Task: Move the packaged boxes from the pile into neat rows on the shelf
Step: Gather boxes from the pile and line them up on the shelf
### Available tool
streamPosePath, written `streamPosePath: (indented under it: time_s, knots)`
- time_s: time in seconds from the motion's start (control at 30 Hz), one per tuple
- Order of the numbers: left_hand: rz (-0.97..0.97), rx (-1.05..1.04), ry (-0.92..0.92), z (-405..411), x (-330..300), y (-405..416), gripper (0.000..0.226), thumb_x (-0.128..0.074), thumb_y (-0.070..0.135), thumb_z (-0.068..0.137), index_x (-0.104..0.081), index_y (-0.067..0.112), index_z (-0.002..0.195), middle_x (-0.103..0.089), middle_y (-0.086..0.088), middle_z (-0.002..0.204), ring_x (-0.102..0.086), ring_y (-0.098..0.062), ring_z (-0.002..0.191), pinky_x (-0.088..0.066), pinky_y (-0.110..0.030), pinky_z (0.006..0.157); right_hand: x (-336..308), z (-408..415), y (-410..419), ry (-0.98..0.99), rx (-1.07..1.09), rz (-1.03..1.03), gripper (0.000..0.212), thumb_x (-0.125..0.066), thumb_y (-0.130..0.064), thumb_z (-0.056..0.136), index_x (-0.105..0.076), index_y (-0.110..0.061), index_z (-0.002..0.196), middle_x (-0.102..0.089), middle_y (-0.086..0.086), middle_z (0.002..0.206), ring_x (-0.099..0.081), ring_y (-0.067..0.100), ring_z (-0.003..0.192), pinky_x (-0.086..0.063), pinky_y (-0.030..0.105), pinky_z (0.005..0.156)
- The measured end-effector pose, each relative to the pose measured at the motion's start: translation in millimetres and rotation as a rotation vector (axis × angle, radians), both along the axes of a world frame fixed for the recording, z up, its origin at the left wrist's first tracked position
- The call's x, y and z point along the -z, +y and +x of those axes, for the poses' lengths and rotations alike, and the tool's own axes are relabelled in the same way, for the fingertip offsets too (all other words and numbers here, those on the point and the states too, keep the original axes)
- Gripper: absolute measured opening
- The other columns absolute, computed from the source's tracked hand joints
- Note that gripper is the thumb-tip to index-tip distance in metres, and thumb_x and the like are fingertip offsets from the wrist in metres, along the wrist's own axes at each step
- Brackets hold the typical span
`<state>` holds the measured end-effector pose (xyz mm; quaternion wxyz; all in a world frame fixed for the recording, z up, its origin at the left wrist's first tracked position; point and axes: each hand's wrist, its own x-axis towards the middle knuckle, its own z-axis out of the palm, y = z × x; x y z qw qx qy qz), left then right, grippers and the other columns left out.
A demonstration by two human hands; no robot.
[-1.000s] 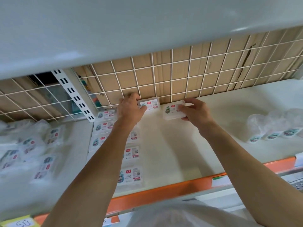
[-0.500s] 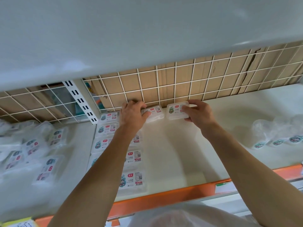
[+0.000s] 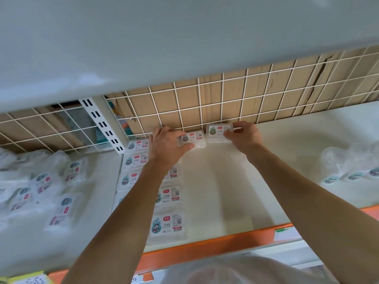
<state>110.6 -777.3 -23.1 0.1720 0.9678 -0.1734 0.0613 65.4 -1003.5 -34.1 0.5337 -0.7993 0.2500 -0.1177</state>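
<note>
Several loose packaged boxes in clear wrap form a blurred pile (image 3: 41, 187) at nine o'clock on the left bay of the pale shelf (image 3: 225, 181). Next to it, past the white slotted upright (image 3: 102, 126), two columns of flat white boxes with teal-and-red labels (image 3: 167, 224) run from the orange front edge (image 3: 205, 249) at six o'clock back toward the white wire grid (image 3: 205, 95) at twelve o'clock; the forearm hides part of them. The left hand (image 3: 166, 144) reaches to the back of the shelf and grips a small white labelled box (image 3: 192, 139), fingers curled over its far left end and thumb pressed along its near edge. That box lies just in front of the grid, beside the rear end of the columns. Right beside it, apparently touching, a second white labelled box (image 3: 218, 132) is pinched by the right hand (image 3: 244, 136), fingers over its right end, thumb under the near side. It also sits against the grid. At three o'clock, a cluster of clear-wrapped round items with teal labels (image 3: 352, 171) rests well apart from both hands. Brown cardboard (image 3: 235, 93) stands behind the grid.
</note>
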Motion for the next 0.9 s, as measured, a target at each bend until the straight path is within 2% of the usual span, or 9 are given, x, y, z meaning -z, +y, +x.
streamPosePath:
  time_s: [0.07,0.2,0.3,0.4,0.53,0.67,0.77,0.83,0.9]
  knots:
    - [-0.013,-0.010,0.000,0,0,0,0.053,-0.064,0.059,0.086,-0.063,0.032,0.131,-0.056,-0.001,0.130,-0.035,-0.025,0.130,-0.029,-0.042,0.109,-1,1,1,0.000,-0.007,-0.030,0.029,-0.072,-0.024,0.087,-0.072,-0.020,0.115,-0.074,0.003,0.100,-0.065,0.020,0.082,-0.044,0.020,0.054]
    - [-0.011,-0.015,-0.021,0,1,-3,0.051,-0.063,0.057,0.088,-0.063,0.031,0.131,-0.056,0.000,0.132,-0.035,-0.025,0.130,-0.029,-0.043,0.109,-4,0,2,0.004,-0.002,-0.051,0.036,-0.072,-0.021,0.087,-0.068,-0.020,0.123,-0.068,0.002,0.105,-0.062,0.022,0.092,-0.049,0.024,0.067]
    - [-0.010,-0.027,-0.013,0,2,-5,0.051,-0.062,0.057,0.089,-0.062,0.031,0.132,-0.055,0.000,0.133,-0.035,-0.025,0.131,-0.028,-0.043,0.109,-4,1,0,0.008,-0.007,-0.078,0.035,-0.073,-0.021,0.086,-0.070,-0.021,0.121,-0.072,0.005,0.107,-0.065,0.024,0.094,-0.057,0.031,0.076]
    - [0.005,-0.027,-0.009,0,2,-6,0.051,-0.061,0.056,0.090,-0.061,0.030,0.133,-0.055,-0.001,0.134,-0.035,-0.026,0.131,-0.028,-0.043,0.109,-5,1,2,0.016,-0.021,-0.151,0.032,-0.070,-0.022,0.088,-0.072,-0.021,0.120,-0.071,0.006,0.103,-0.065,0.027,0.098,-0.057,0.035,0.086]
    - [0.022,-0.040,0.004,-2,2,-7,0.050,-0.058,0.056,0.092,-0.059,0.030,0.136,-0.053,-0.001,0.136,-0.034,-0.027,0.132,-0.029,-0.043,0.110,-9,-3,7,0.025,-0.047,-0.208,0.024,-0.063,-0.021,0.092,-0.073,-0.008,0.110,-0.073,0.015,0.103,-0.065,0.034,0.099,-0.056,0.042,0.087]
    - [0.042,-0.052,0.026,-6,1,-10,0.051,-0.057,0.055,0.093,-0.057,0.030,0.137,-0.052,-0.002,0.138,-0.032,-0.028,0.133,-0.028,-0.045,0.111,-15,-7,6,0.069,-0.088,-0.218,0.031,-0.059,-0.026,0.094,-0.069,-0.003,0.111,-0.071,0.020,0.106,-0.063,0.037,0.099,-0.054,0.040,0.079]
    - [0.029,-0.061,0.036,-12,-2,-11,0.052,-0.059,0.053,0.092,-0.055,0.028,0.138,-0.051,-0.003,0.139,-0.033,-0.029,0.132,-0.029,-0.043,0.109,-19,-13,5,0.078,-0.095,-0.173,0.034,-0.061,-0.029,0.094,-0.067,-0.001,0.113,-0.069,0.018,0.114,-0.061,0.037,0.104,-0.050,0.036,0.079]
    - [-0.008,-0.073,0.010,-18,-6,-9,0.051,-0.060,0.051,0.093,-0.056,0.026,0.137,-0.053,-0.003,0.138,-0.034,-0.029,0.131,-0.030,-0.043,0.108,-21,-19,4,0.070,-0.087,-0.159,0.033,-0.064,-0.031,0.094,-0.068,-0.006,0.116,-0.068,0.012,0.122,-0.060,0.031,0.111,-0.047,0.032,0.087]
    - [-0.037,-0.086,-0.001,-27,-10,-9,0.047,-0.059,0.048,0.094,-0.058,0.024,0.135,-0.055,-0.004,0.137,-0.037,-0.029,0.130,-0.030,-0.044,0.108,-22,-27,5,0.068,-0.076,-0.163,0.040,-0.064,-0.031,0.094,-0.065,-0.012,0.129,-0.064,0.009,0.131,-0.059,0.026,0.119,-0.043,0.028,0.098]
